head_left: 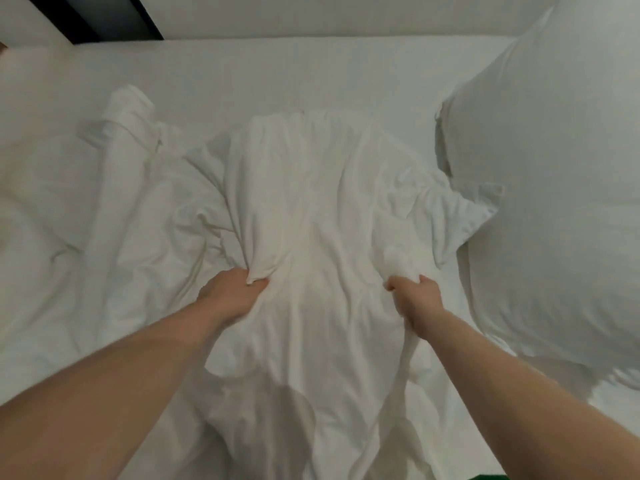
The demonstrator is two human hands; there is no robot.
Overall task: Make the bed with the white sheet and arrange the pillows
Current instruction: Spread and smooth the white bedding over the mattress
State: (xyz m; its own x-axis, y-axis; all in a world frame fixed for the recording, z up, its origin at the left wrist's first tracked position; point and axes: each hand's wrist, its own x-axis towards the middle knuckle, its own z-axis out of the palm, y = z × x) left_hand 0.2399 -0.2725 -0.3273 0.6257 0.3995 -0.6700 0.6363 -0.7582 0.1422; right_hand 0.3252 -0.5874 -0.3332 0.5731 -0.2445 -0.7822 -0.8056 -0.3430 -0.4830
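Note:
A crumpled white sheet [311, 188] lies bunched across the middle of the bed [277, 71]. My left hand [232, 292] grips a fold of it on the near left. My right hand [417, 296] grips another bunch on the near right, and a strip of cloth hangs down from that fist. The stretch of sheet between my hands drapes toward me. A large white pillow [554, 168] lies on the right side of the bed, beside the sheet's right corner. More rumpled bedding with a rolled-up part [128, 112] sits on the left.
Bare white mattress shows along the far side up to a pale wall [346, 15]. A dark vertical strip [114, 15] stands at the top left behind the bed. A bit of green [588, 477] shows at the bottom right edge.

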